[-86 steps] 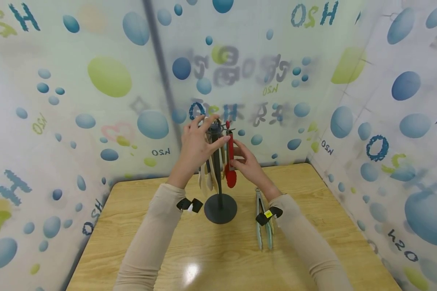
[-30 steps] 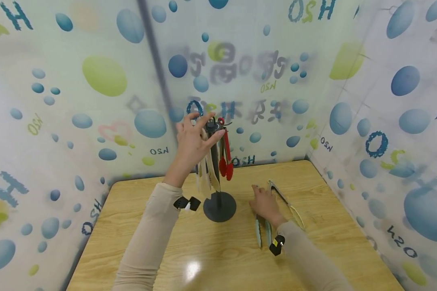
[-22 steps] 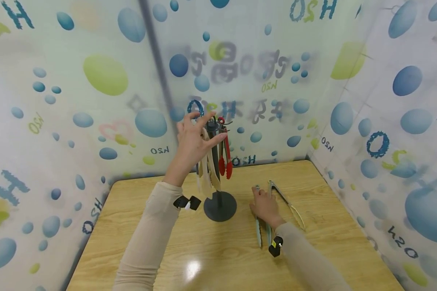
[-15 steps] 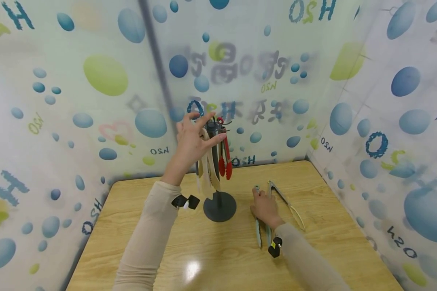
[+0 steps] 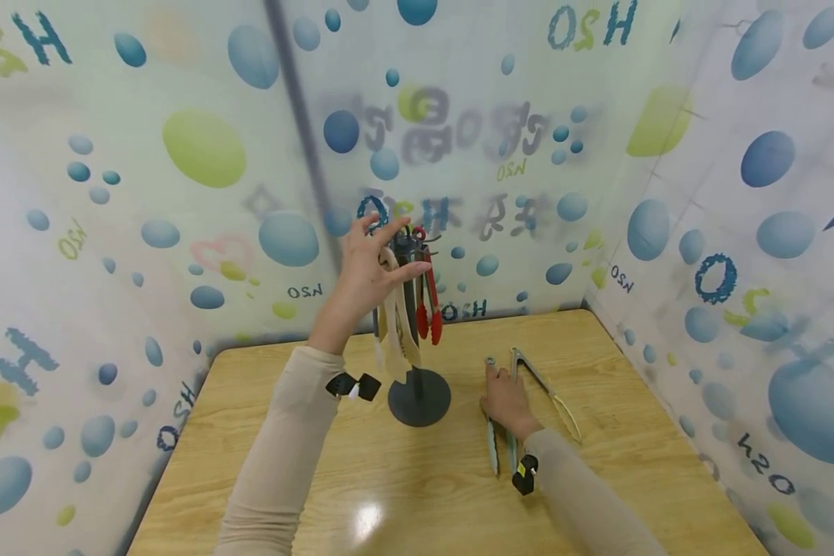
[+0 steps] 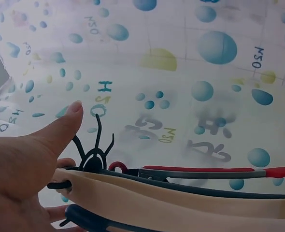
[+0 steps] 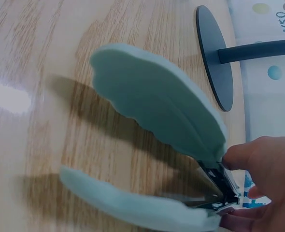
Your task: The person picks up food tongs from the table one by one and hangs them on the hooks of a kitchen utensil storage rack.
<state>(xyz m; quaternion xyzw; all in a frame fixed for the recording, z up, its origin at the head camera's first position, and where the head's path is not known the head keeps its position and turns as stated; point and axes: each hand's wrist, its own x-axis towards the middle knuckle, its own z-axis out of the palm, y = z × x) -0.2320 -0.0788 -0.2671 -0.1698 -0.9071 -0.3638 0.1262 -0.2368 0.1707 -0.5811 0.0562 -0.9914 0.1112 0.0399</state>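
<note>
My left hand (image 5: 367, 266) is at the top of the dark utensil stand (image 5: 420, 405), thumb straight and fingers spread round the hooks. In the left wrist view, the thumb (image 6: 65, 123) stands clear of the hooks, while the other fingers are partly hidden behind hanging beige tongs (image 6: 181, 205). Red-tipped tongs (image 5: 435, 324) hang on the stand's right side. On the table, my right hand (image 5: 507, 401) grips mint-green-tipped tongs (image 7: 157, 96) near their hinge end. Their two heads are spread apart in the right wrist view.
Another pair of tongs with pale yellow heads (image 5: 564, 417) lies spread on the table (image 5: 424, 494), right of my right hand. Dark blue tongs (image 6: 87, 217) also hang on the stand. A patterned curtain wall (image 5: 208, 147) surrounds the table.
My right hand has let go of the red tongs, which stay hanging, and moved down to the mint-tipped tongs. The left hand stays at the stand's top. Little differs over the last second.
</note>
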